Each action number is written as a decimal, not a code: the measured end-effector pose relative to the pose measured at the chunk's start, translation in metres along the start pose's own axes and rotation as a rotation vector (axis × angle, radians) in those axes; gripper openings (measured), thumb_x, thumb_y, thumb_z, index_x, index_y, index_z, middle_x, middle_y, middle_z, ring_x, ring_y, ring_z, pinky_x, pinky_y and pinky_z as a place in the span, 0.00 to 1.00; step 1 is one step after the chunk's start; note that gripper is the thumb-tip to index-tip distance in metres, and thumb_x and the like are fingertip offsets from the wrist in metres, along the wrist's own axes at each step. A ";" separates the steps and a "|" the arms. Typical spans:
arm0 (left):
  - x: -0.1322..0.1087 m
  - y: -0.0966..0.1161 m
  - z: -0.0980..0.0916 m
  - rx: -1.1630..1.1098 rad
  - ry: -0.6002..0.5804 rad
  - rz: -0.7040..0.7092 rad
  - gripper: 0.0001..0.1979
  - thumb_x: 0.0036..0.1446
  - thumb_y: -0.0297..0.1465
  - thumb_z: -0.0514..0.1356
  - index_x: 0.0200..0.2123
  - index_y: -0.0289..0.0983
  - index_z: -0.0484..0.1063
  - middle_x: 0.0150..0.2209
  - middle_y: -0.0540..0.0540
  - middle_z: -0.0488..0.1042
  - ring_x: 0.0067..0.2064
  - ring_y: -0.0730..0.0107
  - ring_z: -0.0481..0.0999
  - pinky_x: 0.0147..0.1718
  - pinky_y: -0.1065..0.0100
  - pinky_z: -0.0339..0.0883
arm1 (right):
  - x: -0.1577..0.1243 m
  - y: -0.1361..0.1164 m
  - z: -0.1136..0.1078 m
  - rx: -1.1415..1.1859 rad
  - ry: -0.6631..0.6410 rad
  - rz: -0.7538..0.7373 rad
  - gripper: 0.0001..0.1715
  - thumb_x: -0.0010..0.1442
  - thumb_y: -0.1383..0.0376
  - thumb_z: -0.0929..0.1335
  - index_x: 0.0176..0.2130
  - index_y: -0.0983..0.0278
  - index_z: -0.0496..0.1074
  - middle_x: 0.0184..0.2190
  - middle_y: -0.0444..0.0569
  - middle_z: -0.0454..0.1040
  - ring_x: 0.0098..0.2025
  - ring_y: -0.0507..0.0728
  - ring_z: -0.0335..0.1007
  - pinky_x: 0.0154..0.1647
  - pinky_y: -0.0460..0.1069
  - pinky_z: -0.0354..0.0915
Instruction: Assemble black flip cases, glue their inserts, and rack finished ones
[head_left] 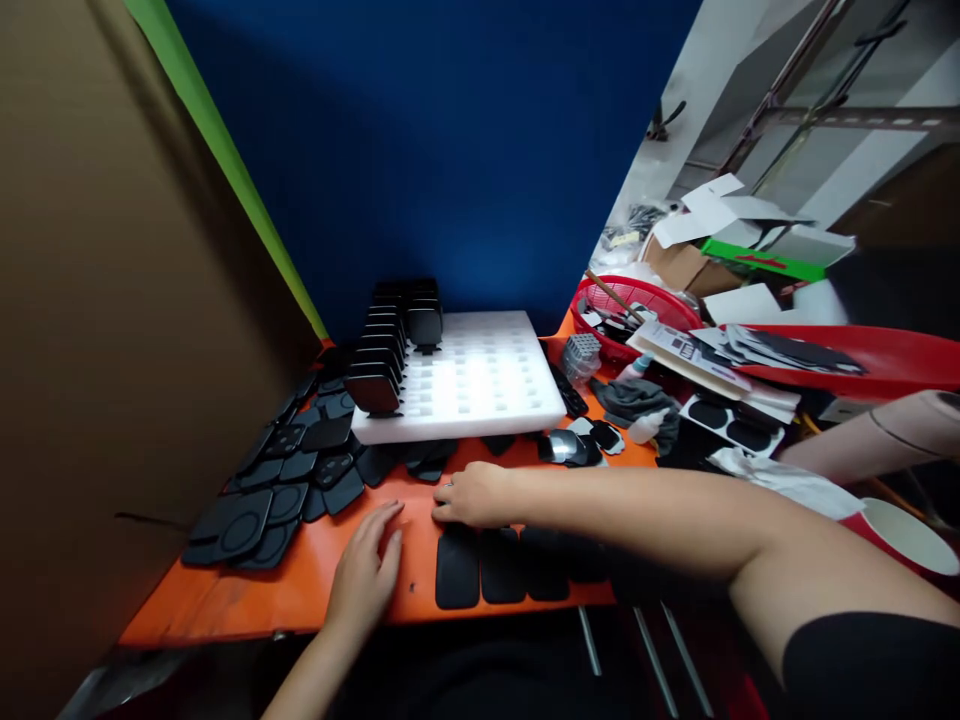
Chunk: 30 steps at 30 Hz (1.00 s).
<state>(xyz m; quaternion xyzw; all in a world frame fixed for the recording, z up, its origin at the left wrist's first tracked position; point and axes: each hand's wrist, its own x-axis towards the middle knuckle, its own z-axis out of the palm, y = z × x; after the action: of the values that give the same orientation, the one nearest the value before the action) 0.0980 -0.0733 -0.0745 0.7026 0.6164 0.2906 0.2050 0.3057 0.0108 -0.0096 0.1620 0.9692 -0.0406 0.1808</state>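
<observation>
My left hand [366, 572] is just above or on the orange tabletop [322, 585], fingers loosely spread and holding nothing. My right hand [474, 495] reaches in from the right, its fingers bent and close together at the far end of a black rounded rectangular panel [457, 572]. Anything under or between those fingertips is hidden. Several like panels [503, 570] lie side by side along the front edge, partly under my right forearm. Beyond my hands sits a white foam tray [480, 425] with slots, several black panels [373, 388] standing upright in its left rows.
Many black panels [247, 520] are piled at the left, beside a tall cardboard wall [135, 300]. A blue board [450, 150] closes off the back. To the right are a red basket [637, 290], a grey cloth [634, 400], a small bottle [646, 426] and a red tray [900, 350].
</observation>
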 end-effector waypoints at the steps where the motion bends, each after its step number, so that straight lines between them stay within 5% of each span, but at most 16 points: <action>1: -0.003 -0.001 0.004 -0.010 0.007 -0.008 0.17 0.58 0.33 0.50 0.49 0.37 0.67 0.50 0.40 0.71 0.52 0.57 0.70 0.51 0.53 0.65 | 0.006 0.003 -0.003 -0.027 -0.019 -0.008 0.16 0.60 0.67 0.63 0.49 0.59 0.65 0.49 0.52 0.68 0.38 0.58 0.69 0.23 0.48 0.60; 5: -0.004 -0.005 0.009 -0.078 0.075 -0.078 0.18 0.57 0.36 0.51 0.49 0.37 0.67 0.51 0.39 0.70 0.53 0.55 0.68 0.52 0.51 0.63 | 0.022 0.016 -0.022 -0.079 -0.080 -0.109 0.22 0.50 0.65 0.72 0.45 0.61 0.68 0.45 0.51 0.68 0.37 0.58 0.68 0.22 0.47 0.57; 8: -0.003 -0.010 0.007 -0.237 0.183 -0.190 0.20 0.56 0.39 0.53 0.50 0.37 0.66 0.51 0.39 0.69 0.51 0.56 0.70 0.51 0.53 0.64 | 0.011 0.019 -0.033 -0.101 -0.025 -0.167 0.10 0.57 0.66 0.66 0.42 0.59 0.69 0.40 0.49 0.70 0.35 0.56 0.68 0.23 0.47 0.55; 12: -0.005 -0.017 0.006 -0.426 0.263 -0.310 0.22 0.55 0.41 0.54 0.50 0.37 0.64 0.50 0.40 0.69 0.48 0.57 0.72 0.49 0.55 0.66 | -0.025 0.032 -0.046 0.070 0.488 0.023 0.12 0.63 0.69 0.59 0.38 0.62 0.70 0.37 0.49 0.72 0.36 0.53 0.68 0.30 0.46 0.59; 15: -0.003 -0.015 0.009 -0.344 0.223 -0.271 0.21 0.53 0.42 0.54 0.48 0.37 0.67 0.50 0.40 0.70 0.50 0.54 0.70 0.50 0.52 0.64 | -0.038 0.065 -0.058 0.441 0.944 0.323 0.12 0.62 0.65 0.61 0.44 0.62 0.69 0.38 0.48 0.74 0.38 0.54 0.69 0.37 0.46 0.61; 17: -0.001 -0.014 0.011 -0.272 0.183 -0.235 0.21 0.53 0.42 0.53 0.47 0.37 0.68 0.49 0.40 0.71 0.51 0.53 0.70 0.50 0.51 0.64 | -0.030 0.095 -0.066 0.670 1.102 0.503 0.14 0.60 0.64 0.62 0.46 0.62 0.68 0.36 0.46 0.74 0.35 0.53 0.69 0.36 0.46 0.62; 22: -0.001 -0.014 0.014 -0.154 0.152 -0.194 0.21 0.53 0.41 0.51 0.46 0.36 0.69 0.48 0.39 0.73 0.50 0.53 0.72 0.47 0.53 0.68 | 0.023 0.151 -0.072 0.851 1.080 0.650 0.10 0.57 0.66 0.64 0.39 0.63 0.71 0.32 0.43 0.75 0.33 0.54 0.70 0.34 0.46 0.63; 30: -0.001 -0.015 0.015 -0.029 0.086 -0.136 0.21 0.56 0.40 0.48 0.47 0.36 0.70 0.49 0.39 0.73 0.50 0.56 0.73 0.48 0.56 0.69 | 0.055 0.167 -0.053 0.776 0.949 0.686 0.03 0.48 0.70 0.69 0.28 0.64 0.74 0.31 0.47 0.75 0.37 0.58 0.69 0.39 0.49 0.61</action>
<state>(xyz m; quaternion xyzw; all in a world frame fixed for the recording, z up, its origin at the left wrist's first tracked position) 0.0970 -0.0707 -0.0959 0.6428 0.6667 0.3149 0.2078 0.2937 0.1919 0.0166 0.5117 0.7532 -0.2492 -0.3299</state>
